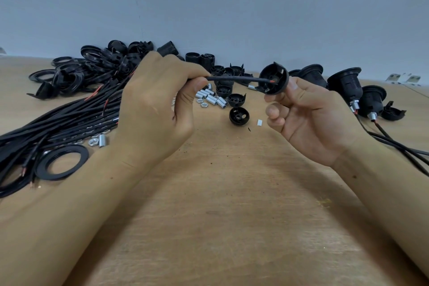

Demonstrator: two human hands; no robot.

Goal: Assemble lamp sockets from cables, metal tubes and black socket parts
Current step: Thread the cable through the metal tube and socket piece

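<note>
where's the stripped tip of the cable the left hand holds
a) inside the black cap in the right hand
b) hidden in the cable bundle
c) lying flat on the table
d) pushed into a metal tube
a: the left hand aims the cable so its red tip sits in the black cap pinched by the right hand.

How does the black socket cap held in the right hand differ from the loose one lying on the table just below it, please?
The held cap is up in the air, pinched by the right hand; the loose cap rests on the table. The held cap has the cable entering it; the loose cap has none. Both are black domed shells.

matt wooden table (pixel 232 216), shiny metal tubes (pixel 212 97)
</note>
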